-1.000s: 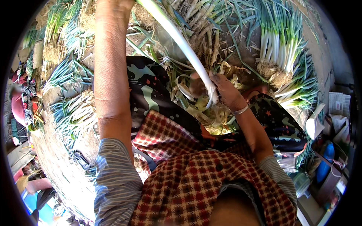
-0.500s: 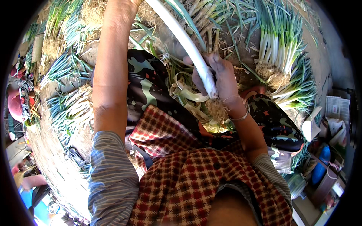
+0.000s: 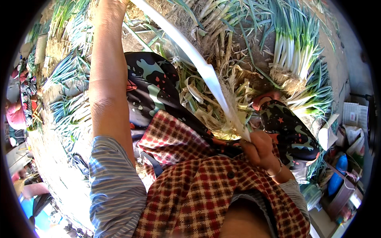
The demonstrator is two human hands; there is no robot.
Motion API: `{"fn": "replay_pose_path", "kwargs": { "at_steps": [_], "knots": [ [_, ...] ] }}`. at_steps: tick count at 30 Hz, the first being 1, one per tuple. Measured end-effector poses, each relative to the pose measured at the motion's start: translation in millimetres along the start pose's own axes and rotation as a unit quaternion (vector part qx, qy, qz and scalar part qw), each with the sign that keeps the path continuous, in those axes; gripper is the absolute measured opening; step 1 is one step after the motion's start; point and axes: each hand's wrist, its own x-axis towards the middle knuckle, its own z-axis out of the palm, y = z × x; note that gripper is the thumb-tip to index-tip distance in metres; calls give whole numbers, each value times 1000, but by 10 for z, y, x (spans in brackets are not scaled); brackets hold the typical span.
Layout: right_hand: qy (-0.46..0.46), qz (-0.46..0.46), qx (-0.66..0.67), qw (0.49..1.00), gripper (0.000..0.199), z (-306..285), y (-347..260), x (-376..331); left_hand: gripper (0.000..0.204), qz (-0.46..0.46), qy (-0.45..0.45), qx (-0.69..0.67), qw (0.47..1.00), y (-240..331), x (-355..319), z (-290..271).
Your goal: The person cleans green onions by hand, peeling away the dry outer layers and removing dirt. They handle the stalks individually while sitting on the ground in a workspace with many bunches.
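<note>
A long white green onion stalk (image 3: 180, 37) slants from the top edge down across the middle, over my lap. Below a ragged step in its surface, a pale, blurred strip of outer skin (image 3: 237, 122) runs on toward my body. My right hand (image 3: 260, 148) is closed in a fist round the lower end of that strip, close to my checked apron. Only the wrist and base of my left hand (image 3: 113, 4) show at the top edge, beside the stalk's upper end. Its fingers are out of view.
Peeled skins (image 3: 202, 113) lie heaped between my knees. Bundled green onions (image 3: 291, 47) with roots lie at the right, more (image 3: 75, 113) at the left. Beyond my right knee are a blue bottle (image 3: 338, 172) and a clear jar (image 3: 311, 194).
My right hand has moved from the root end down toward my body, with the strip of skin stretched after it. My left arm and the stalk's upper part have shifted left.
</note>
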Motion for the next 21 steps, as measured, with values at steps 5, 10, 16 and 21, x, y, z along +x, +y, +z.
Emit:
{"fn": "replay_pose_path", "kwargs": {
  "at_steps": [5,10,16,21],
  "knots": [
    [-44,172,132,975,8,-91,-129,-470,16,4,5,15,1000,111,62,-19],
    [-162,393,-39,904,23,-76,-14,-574,15,3,75,12,997,11,159,-85],
    [110,226,-140,958,46,-148,278,231,25,-194,-33,71,978,-368,-874,607],
    [46,339,276,898,35,419,328,791,35,-247,-82,26,965,-580,-1264,789]
  ]
}}
